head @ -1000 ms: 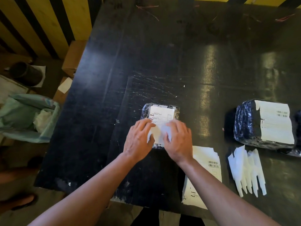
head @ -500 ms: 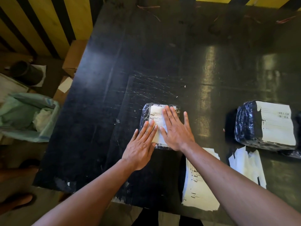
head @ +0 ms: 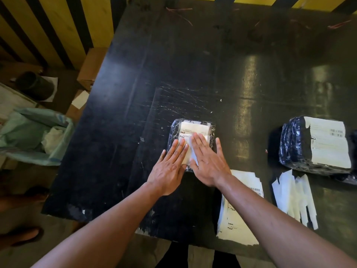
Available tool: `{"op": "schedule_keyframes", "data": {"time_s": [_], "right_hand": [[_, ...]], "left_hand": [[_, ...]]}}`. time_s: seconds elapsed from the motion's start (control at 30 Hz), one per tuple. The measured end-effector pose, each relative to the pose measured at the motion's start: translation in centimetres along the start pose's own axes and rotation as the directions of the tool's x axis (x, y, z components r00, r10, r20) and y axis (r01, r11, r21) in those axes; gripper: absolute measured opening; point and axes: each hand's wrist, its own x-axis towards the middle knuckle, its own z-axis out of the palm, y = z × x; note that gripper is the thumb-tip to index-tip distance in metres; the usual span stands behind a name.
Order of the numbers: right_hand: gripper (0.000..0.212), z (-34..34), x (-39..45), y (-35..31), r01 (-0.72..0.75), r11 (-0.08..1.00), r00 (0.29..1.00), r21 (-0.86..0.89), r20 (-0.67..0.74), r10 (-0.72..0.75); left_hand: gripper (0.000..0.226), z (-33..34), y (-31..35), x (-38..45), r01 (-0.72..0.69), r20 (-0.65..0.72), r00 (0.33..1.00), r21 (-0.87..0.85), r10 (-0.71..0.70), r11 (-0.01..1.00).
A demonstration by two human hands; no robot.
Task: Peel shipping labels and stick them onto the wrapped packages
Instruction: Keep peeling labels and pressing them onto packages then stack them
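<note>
A small package (head: 211, 130) wrapped in dark plastic lies in the middle of the black table (head: 123, 120). A white shipping label (head: 194, 129) is on its top. My left hand (head: 170, 167) lies flat with straight fingers on the package's left part and the label's edge. My right hand (head: 207, 159) is flat too, pressing on the label's near right part. Both hands hide the label's near half. A stack of label sheets (head: 237, 223) lies at the table's near edge under my right forearm.
A larger wrapped package (head: 295, 146) with a label on it sits at the right. Peeled backing strips (head: 293, 196) lie in front of it. Off the table's left side stand a green-lined bin (head: 32, 136), cardboard boxes (head: 92, 64) and a dark cylinder (head: 34, 85).
A second ago my fingers were curled at the label's near end; they have flattened out and both palms slid forward over the label. The package has not moved.
</note>
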Motion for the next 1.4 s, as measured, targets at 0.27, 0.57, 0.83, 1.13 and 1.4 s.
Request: {"op": "schedule_keyframes", "data": {"time_s": [0.27,0.57,0.83,1.13,1.4], "right_hand": [[0.079,-1.3,-2.0,2.3,-0.135,0.991,0.991,-0.007,-0.007,0.135],[0.076,1.8,-3.8,-1.6,-0.013,0.999,1.000,0.029,-0.011,0.013],[0.077,1.8,-6.9,-0.3,-0.170,0.982,0.985,0.078,-0.023,0.172],[0.076,5.9,-8.1,-3.3,-0.098,0.995,0.993,0.035,-0.058,0.100],[0.076,4.1,-6.9,-2.5,-0.071,0.982,0.991,0.176,-0.102,0.090]], "left_hand": [[0.067,0.3,-0.2,0.1,0.000,-0.011,1.000,0.011,0.000,1.000],[0.066,0.5,-0.3,0.0,-0.025,-0.036,0.999,-0.013,0.025,1.000],[0.069,0.6,-0.2,0.3,-0.003,-0.024,1.000,-0.019,0.002,1.000],[0.069,1.0,-0.8,0.3,-0.024,-0.019,1.000,0.019,0.025,1.000],[0.076,1.3,0.7,-1.0,-0.101,-0.041,0.993,0.192,0.111,0.976]]}}
